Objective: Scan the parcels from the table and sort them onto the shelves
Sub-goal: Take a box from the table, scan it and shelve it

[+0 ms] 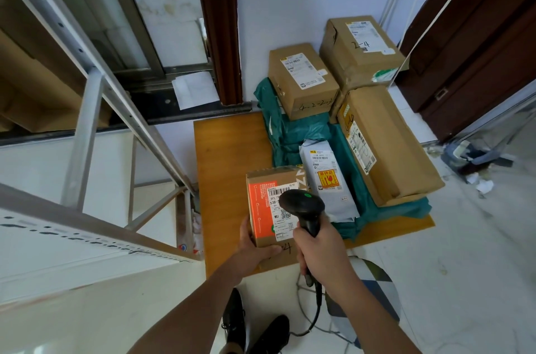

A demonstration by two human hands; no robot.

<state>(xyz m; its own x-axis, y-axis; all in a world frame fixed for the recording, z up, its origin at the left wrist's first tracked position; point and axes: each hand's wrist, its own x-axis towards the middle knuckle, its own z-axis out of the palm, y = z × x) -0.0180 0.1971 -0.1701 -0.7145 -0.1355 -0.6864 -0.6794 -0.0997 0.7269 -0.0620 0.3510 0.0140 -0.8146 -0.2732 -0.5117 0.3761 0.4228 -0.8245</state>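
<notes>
The left hand (255,243) grips the box (272,208) label-up, so the scanner (303,205), grasped in the right hand (319,249) just beside, can read it.

On the table (226,156) we count three brown boxes (301,78) far right, a grey bag (330,179) on green bags (293,133). Near edge: our left hand (255,243) grips an orange-sided box (269,202); our right hand (322,249) holds the scanner (301,204) over its label. Shelves (95,109) stand left.
</notes>
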